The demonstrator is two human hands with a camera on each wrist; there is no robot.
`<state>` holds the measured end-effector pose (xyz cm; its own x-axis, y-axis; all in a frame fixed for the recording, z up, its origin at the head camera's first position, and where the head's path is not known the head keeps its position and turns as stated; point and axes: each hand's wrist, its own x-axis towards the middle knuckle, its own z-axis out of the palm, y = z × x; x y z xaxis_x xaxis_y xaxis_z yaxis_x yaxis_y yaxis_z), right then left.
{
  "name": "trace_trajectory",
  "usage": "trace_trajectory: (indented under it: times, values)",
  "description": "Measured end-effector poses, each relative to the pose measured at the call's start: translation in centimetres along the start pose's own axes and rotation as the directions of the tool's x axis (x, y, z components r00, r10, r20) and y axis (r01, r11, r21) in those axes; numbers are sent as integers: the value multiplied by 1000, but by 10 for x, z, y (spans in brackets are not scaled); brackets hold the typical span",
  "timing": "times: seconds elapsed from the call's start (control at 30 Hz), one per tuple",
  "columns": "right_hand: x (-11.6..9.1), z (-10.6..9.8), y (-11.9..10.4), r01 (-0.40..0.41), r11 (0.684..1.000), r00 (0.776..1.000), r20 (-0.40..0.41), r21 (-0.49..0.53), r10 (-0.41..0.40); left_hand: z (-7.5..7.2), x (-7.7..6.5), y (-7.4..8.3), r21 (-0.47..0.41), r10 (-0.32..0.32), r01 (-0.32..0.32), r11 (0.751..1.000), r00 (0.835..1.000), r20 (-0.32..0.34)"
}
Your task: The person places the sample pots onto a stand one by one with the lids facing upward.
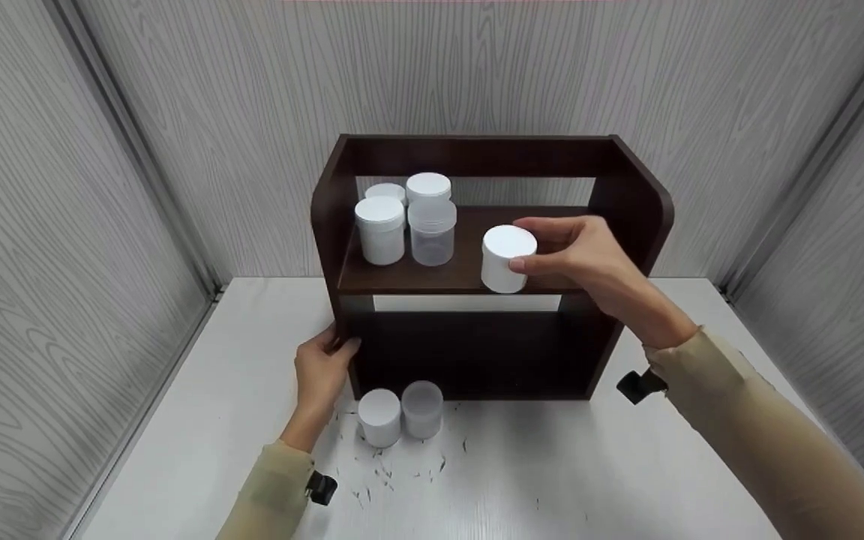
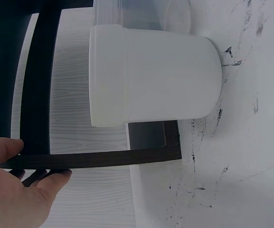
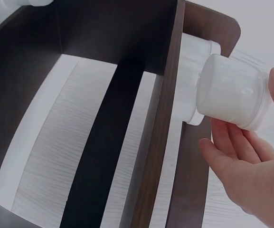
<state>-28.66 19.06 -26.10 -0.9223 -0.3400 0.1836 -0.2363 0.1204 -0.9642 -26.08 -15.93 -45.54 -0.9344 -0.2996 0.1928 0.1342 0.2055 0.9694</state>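
Observation:
A white lidded jar (image 1: 504, 262) is pinched between the thumb and fingers of my right hand (image 1: 589, 255). It hangs upright over the front edge of the upper shelf (image 1: 469, 277), right of the jars standing there. In the right wrist view, that held jar (image 3: 231, 90) overlaps the shelf jars behind it. My left hand (image 1: 323, 367) grips the left side panel of the dark brown rack (image 1: 331, 225); in the left wrist view, the thumb and fingers (image 2: 1, 149) lie on either side of the panel's edge.
On the upper shelf's left stand white jars (image 1: 381, 232) and a clear jar (image 1: 433, 236). Before the rack, a white jar (image 1: 380, 420) and a clear jar (image 1: 423, 411) stand on the white table (image 1: 522, 472), which has dark marks. Patterned panels (image 1: 477, 67) enclose three sides.

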Motion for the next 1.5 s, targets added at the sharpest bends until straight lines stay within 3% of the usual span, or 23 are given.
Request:
trace_trajectory:
  times: [0.27, 0.8, 1.5]
  values:
    - [26, -1, -4, 11, 996, 997, -72, -85, -17, 0, 1, -1, -13, 4, -4, 1000, 1000, -3]
    - [65, 4, -2, 38, 998, 996, -75, -58, -42, 0, -1, -2, -30, 0, 1, 1000, 1000, 26]
    - [104, 3, 6, -65, 991, 986, -158, -113, 47, 1, -2, 0, -44, -21, 21, 999, 1000, -5]
